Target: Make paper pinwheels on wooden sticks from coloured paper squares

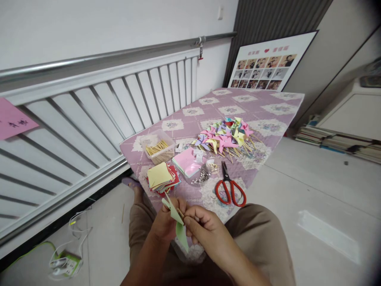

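Note:
A light green paper pinwheel is held over my lap at the table's near edge. My left hand is closed around its left side, with the paper blades sticking out above and below. From the right, my right hand pinches a thin wooden stick near the pinwheel's middle. The fingers partly hide where stick and paper meet. Just beyond my hands lies a stack of coloured square papers, yellow on top. Red-handled scissors rest to the right, blades pointing away.
Finished pinwheels are heaped farther back on the patterned tablecloth. A clear box of sticks, pink papers and a bag of small metal pins lie nearer. A radiator runs along the left; a power strip lies on the floor.

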Demonstrator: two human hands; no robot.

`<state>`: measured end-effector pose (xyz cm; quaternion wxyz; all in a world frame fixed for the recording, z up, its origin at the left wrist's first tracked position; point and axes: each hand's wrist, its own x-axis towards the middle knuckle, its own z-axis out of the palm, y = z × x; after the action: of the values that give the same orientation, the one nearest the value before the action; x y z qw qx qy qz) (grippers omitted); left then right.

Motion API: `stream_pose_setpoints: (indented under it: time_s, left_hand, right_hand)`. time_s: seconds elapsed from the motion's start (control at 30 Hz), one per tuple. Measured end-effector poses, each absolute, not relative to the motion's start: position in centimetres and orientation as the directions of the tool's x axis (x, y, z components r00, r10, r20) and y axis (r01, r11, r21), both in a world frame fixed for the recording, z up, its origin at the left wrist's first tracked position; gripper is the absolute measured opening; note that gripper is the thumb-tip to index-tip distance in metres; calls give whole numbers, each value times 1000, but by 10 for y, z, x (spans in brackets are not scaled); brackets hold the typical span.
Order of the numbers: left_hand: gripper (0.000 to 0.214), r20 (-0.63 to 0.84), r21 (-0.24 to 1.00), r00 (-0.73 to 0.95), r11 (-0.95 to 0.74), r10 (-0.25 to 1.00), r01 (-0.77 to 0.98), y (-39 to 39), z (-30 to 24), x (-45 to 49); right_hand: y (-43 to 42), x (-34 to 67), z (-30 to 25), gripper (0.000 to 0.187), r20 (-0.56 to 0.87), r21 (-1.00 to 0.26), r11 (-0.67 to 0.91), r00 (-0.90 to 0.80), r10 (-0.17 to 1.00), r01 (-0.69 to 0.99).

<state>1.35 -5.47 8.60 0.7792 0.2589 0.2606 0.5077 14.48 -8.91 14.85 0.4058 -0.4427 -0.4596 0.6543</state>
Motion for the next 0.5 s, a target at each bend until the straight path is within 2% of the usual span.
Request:
stream_pose_setpoints:
  time_s: [0.27, 0.5]
  left_hand:
    - [45, -203, 711, 296, 349, 933, -611, -57, 92, 13]
    - [36, -27, 650, 356, 287, 934, -703, -55, 91, 14]
  right_hand:
    - [-89, 143, 148, 25, -201, -959, -247, -275, 940, -142]
    - [-91, 144, 148, 25, -136, -981, -167, -266, 954, -99]
